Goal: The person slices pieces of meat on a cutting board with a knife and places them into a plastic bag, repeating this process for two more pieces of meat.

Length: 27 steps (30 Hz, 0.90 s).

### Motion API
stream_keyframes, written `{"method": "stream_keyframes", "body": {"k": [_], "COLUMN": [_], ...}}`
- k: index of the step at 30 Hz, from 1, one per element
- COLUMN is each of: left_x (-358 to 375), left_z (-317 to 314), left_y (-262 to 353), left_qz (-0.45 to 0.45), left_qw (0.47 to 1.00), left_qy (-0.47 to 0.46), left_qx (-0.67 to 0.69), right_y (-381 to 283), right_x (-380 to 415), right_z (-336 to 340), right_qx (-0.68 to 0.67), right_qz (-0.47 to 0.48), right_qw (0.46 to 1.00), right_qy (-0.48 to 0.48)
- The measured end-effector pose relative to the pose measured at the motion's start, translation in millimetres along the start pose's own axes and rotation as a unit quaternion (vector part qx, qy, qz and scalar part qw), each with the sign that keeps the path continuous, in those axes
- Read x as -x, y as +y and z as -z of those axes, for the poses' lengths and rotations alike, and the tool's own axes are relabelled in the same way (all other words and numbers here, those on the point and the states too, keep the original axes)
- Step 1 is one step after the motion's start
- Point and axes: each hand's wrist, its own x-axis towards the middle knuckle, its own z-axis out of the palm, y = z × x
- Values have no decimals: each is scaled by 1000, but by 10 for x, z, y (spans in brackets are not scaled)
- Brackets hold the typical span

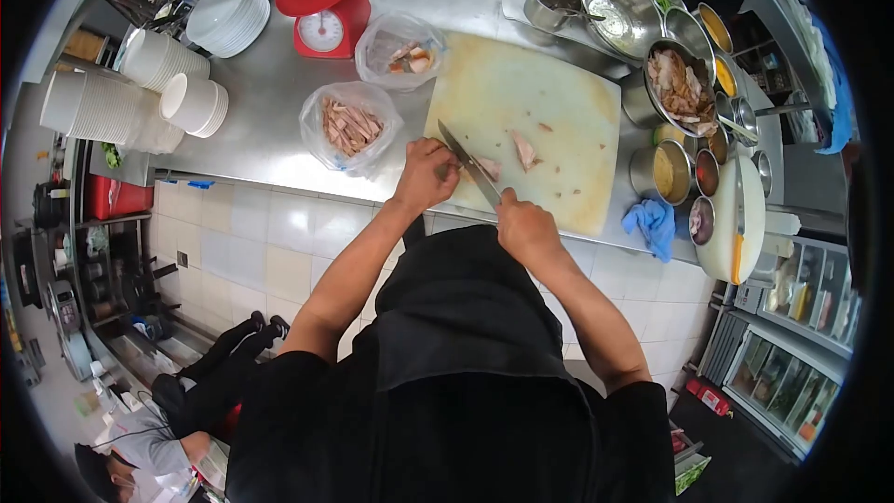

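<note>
My right hand (529,228) is wrapped round the handle of a kitchen knife (469,164), whose blade points away and to the left over the cutting board (568,102). Close to the blade's left side, my left hand (428,173) is closed with its fingers curled; what it holds, if anything, is hidden. A small slice of meat (490,169) lies beside the blade. Farther right on the board is a larger piece of meat (525,151), with small scraps around it. Left of the board, one plastic bag (391,130) holds meat strips (352,126).
A second plastic bag (368,47) with meat pieces and a red scale (335,23) stand behind. Stacked white bowls (112,107) are on the left. To the right are a pot of meat (684,88), several containers, a blue cloth (655,227) and a round white board (724,242). Another person sits lower left.
</note>
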Motion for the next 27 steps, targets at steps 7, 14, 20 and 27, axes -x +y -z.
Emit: {"method": "stream_keyframes", "body": {"k": [7, 14, 20, 27], "left_x": [36, 9, 8, -362], "left_z": [-5, 7, 109, 417], "left_y": [6, 91, 173, 77], "left_qz": [7, 8, 86, 96], "left_qw": [1000, 1000, 993, 992], "left_qy": [3, 24, -59, 80], "left_qx": [-12, -10, -59, 36], "right_y": [-80, 81, 179, 372], "right_x": [-38, -62, 172, 378], "right_z": [-114, -149, 107, 185], "right_qx": [1, -17, -110, -188], "right_qz": [4, -2, -37, -108], "right_qw": [1000, 1000, 992, 973], "right_qy": [-4, 3, 49, 80]}}
